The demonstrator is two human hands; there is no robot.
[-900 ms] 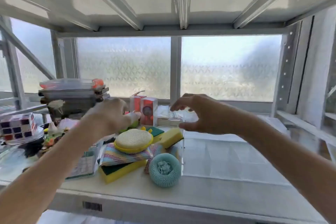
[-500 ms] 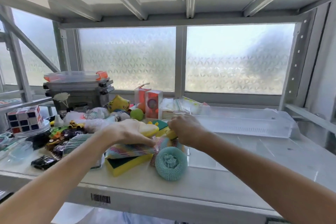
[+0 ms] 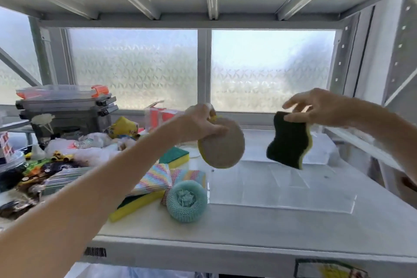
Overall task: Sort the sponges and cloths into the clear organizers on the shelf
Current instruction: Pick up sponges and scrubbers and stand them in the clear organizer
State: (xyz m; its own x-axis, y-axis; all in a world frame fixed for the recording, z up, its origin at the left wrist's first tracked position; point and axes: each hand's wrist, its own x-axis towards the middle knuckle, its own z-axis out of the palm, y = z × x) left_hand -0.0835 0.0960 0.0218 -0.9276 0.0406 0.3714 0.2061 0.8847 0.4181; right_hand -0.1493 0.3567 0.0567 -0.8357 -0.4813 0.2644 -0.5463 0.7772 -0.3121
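My left hand (image 3: 204,124) grips a round beige sponge with a yellow rim (image 3: 222,144), held in the air above the near clear organizer (image 3: 279,207). My right hand (image 3: 316,108) pinches a wavy sponge, dark green with a yellow edge (image 3: 288,140), hanging over the same organizer. A second clear organizer (image 3: 320,153) stands behind it. On the shelf to the left lie a teal mesh scrubber (image 3: 186,202), striped cloths (image 3: 155,178), a yellow and green sponge (image 3: 137,204) under them, and another green-topped sponge (image 3: 174,157).
Toys and plastic bags (image 3: 52,165) crowd the shelf's left part, with stacked tool cases (image 3: 65,110) and red boxes (image 3: 158,117) behind. Frosted windows close the back. A metal upright (image 3: 345,61) stands at right. The shelf's front edge (image 3: 225,248) runs below.
Both hands have lifted off the pile, each with a sponge, and moved right over the clear organizers. The camera has shifted with them.
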